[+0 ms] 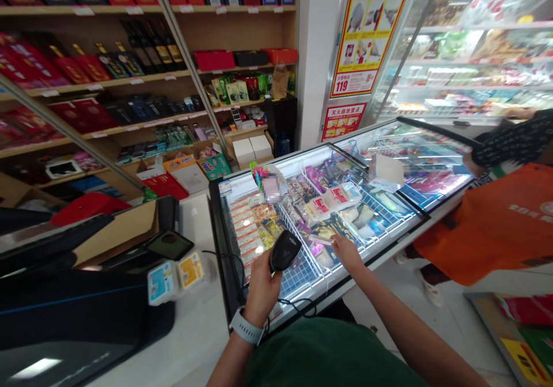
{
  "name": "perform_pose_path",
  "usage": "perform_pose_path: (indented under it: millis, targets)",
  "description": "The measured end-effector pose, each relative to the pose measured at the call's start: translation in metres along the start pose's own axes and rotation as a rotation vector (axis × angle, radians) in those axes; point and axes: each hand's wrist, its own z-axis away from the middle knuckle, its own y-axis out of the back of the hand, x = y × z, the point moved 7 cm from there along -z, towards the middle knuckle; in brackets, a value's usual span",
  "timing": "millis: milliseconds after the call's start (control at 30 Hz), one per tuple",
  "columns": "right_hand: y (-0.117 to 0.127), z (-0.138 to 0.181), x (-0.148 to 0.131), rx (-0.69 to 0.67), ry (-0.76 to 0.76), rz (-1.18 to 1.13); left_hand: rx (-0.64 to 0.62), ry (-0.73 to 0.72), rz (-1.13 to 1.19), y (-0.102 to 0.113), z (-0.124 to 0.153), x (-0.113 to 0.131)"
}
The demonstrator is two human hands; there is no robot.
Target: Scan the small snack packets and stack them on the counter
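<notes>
My left hand (261, 286), with a pale watch strap at its wrist, is wrapped round a black handheld barcode scanner (286, 250) above the glass-topped chest freezer (218, 249). To its right, my right hand (347, 253) pinches the end of a thin pale flat item (320, 239); its kind is too small to make out. Just beyond both hands, clear packs with red labels (321, 206) lie on the freezer top. A round package with a bright green and pink edge (261, 173) is farther back. White wire baskets (298, 238) of packaged food show through the glass.
Two plastic tubs (190, 269) stand on the white counter (196, 318) at left. The scanner's black cable (298, 303) loops by the freezer edge. A sheet of cardboard (389, 171) lies on the freezer. At right, a person holds an orange bag (484, 226).
</notes>
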Motion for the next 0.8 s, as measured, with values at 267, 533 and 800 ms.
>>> perform_pose_path:
  millis: [267, 533, 800]
  targets:
    - [-0.004, -0.001, 0.003, 0.114, -0.006, -0.133, -0.014, 0.009, 0.012, -0.001, 0.001, 0.004]
    - [-0.004, -0.005, -0.005, 0.193, -0.013, -0.185, -0.015, 0.02, 0.017, -0.001, 0.001, 0.004]
    - [-0.002, -0.014, -0.011, 0.194, -0.096, -0.389, -0.018, 0.019, 0.011, 0.005, 0.001, 0.003]
